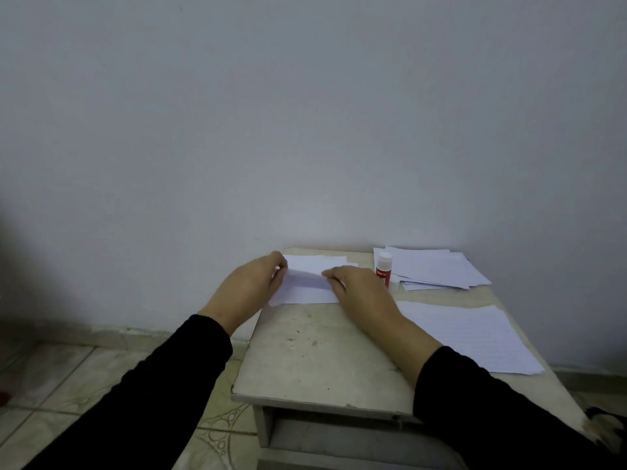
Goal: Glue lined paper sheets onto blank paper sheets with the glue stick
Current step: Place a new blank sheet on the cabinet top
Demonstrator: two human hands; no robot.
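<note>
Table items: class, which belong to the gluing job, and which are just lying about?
Job: glue stick, its cap, lined sheet, paper pile, sheets held by left hand and right hand.
Lying about: red object on floor.

A small table [322, 354] stands against the wall [305, 113]. At its far left corner lies a stack of sheets [305, 290], with the left hand [252, 283] on its left edge and the right hand [359, 293] on its right. Just right of the right hand stands the glue stick [384, 268]; beyond it, at the far right corner, lies a loose pile of paper [437, 269]. A lined sheet [475, 337] lies along the near right edge.
</note>
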